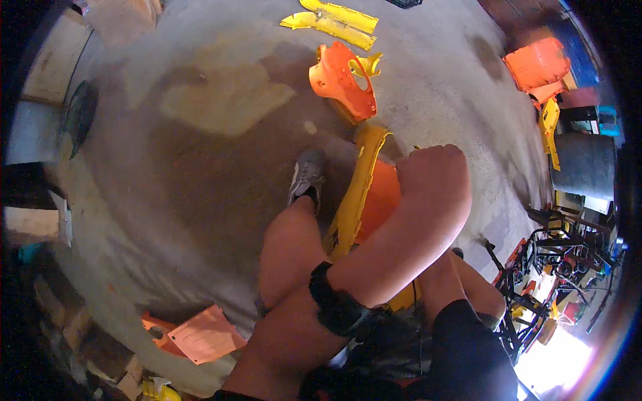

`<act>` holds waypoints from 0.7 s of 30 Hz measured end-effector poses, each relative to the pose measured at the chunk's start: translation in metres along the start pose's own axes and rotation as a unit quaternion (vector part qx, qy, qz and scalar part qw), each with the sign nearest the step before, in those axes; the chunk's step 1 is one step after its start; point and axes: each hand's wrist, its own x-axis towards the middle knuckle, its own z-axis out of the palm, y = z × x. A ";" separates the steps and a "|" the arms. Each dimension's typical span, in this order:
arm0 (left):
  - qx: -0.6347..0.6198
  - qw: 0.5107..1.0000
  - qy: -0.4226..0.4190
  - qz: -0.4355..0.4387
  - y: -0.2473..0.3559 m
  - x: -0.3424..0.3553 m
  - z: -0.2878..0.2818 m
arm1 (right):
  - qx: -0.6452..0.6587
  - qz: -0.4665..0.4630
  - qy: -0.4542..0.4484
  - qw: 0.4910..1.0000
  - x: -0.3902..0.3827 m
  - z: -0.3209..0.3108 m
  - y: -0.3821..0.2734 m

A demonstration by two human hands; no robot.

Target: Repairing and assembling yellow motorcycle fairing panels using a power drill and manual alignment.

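Note:
My left arm, with a black band on it, crosses toward the right, and my left hand (pixel 431 167) is curled at the top of a long part between my legs; what its fingers grip is hidden. That part has a yellow edge panel (pixel 354 200) beside an orange surface (pixel 378 197). My right forearm (pixel 438 284) rises from a black sleeve behind the left one, which hides the right hand. Just beyond lies an orange molded panel (pixel 341 77) with an oval opening, over yellow pieces.
Long yellow strips (pixel 334 23) lie farther off. Orange panels (pixel 535 63) lean at upper right above a grey drum (pixel 582 167). Black metal frames (pixel 535 267) crowd the right. Orange pieces (pixel 204 334) lie at lower left, near boards along the left. My shoe (pixel 307 180) rests on the concrete floor.

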 end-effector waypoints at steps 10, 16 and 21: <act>-0.005 0.999 -0.040 -0.008 0.003 0.013 0.001 | 0.026 0.016 0.037 0.999 -0.018 -0.024 0.008; 0.026 0.999 -0.022 -0.011 -0.012 0.018 -0.001 | 0.095 -0.101 0.104 0.985 -0.080 -0.092 -0.006; 0.017 0.998 -0.041 0.046 0.017 0.021 0.021 | 0.419 -0.130 0.145 0.887 -0.249 -0.201 0.029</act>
